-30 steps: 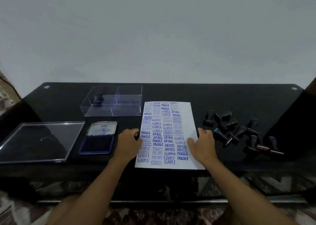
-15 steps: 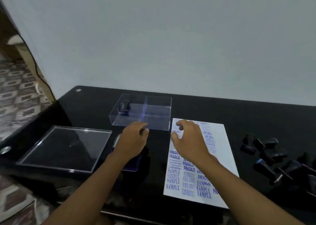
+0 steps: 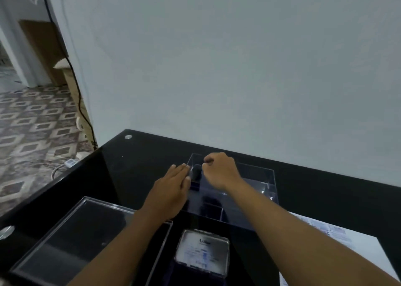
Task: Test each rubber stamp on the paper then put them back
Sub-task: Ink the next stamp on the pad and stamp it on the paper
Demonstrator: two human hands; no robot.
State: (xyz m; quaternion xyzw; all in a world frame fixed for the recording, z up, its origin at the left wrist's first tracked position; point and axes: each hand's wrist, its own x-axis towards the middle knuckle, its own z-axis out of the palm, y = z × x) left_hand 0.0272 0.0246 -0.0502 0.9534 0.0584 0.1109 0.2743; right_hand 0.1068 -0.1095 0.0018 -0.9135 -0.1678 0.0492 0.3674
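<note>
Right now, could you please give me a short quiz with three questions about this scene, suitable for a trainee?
1. True or false: the paper lies left of the box.
2. Where is the stamp? A: in the box. B: on the paper. C: on the floor.
3. Missing word: the ___ hand is over the box, fingers curled.

Key:
1. False; the paper lies right of the box.
2. A.
3. The right hand.

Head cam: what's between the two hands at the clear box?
A black rubber stamp inside the clear box, between left hand and right hand, in the head view.
</note>
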